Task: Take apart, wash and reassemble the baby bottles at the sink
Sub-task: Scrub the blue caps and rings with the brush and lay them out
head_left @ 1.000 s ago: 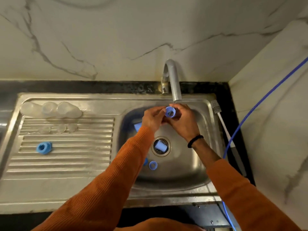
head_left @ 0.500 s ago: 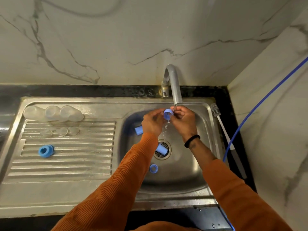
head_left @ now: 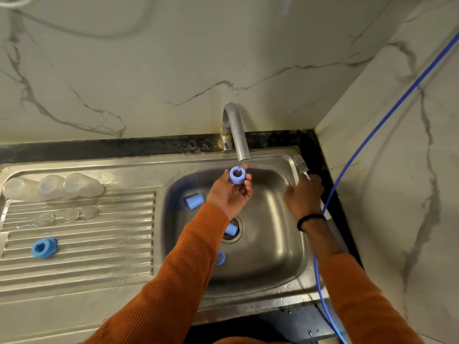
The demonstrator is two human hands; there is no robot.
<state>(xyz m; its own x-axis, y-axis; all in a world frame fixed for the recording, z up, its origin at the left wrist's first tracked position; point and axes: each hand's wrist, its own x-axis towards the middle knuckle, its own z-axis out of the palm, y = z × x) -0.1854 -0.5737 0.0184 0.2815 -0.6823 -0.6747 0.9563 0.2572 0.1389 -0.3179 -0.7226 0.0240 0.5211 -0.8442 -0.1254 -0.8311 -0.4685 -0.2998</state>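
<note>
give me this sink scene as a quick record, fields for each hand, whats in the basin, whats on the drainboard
left hand: left hand holds a blue collar ring under the tap
right hand: right hand on the bottle brush at the basin's right rim; grip unclear
basin: blue cap, a blue piece on the drain, small blue ring
drainboard: clear bottles lying at the back, clear teats, another blue collar

Blue bottle ring (head_left: pixel 237 175) sits upright under the tap (opening up); clear bottles (head_left: pixel 53 186) lie on drainboard.
</note>
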